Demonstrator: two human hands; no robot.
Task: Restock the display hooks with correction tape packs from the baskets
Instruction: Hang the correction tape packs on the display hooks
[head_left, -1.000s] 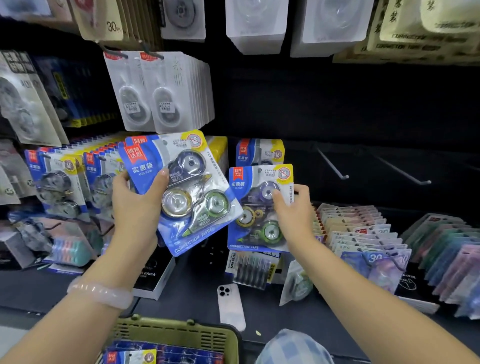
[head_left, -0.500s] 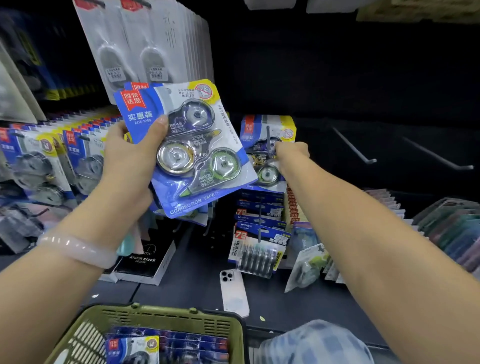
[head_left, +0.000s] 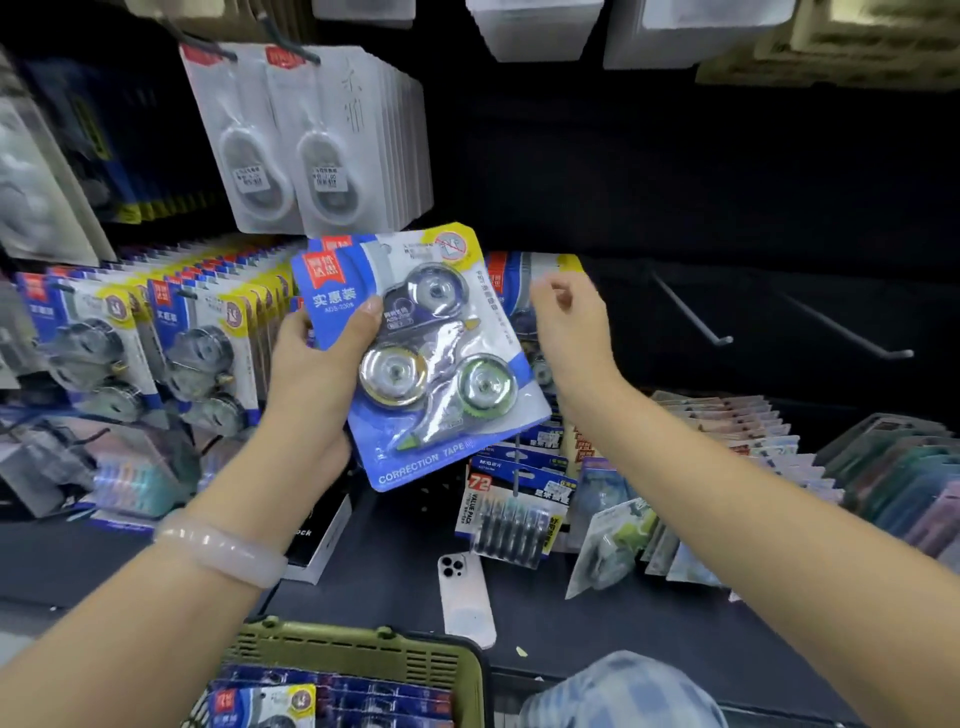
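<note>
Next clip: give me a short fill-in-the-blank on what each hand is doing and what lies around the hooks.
1. The left hand grips a correction tape pack holding ____ round dispensers.
2. The right hand reaches toward a pack hung on a ____.
3. The white phone lies on the shelf with its camera side facing ____.
4. The basket below is ____ in colour.

Missing words: three; hook; up; green

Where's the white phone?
In the head view, the white phone lies on the dark shelf, low centre, just beyond the green basket.
</note>
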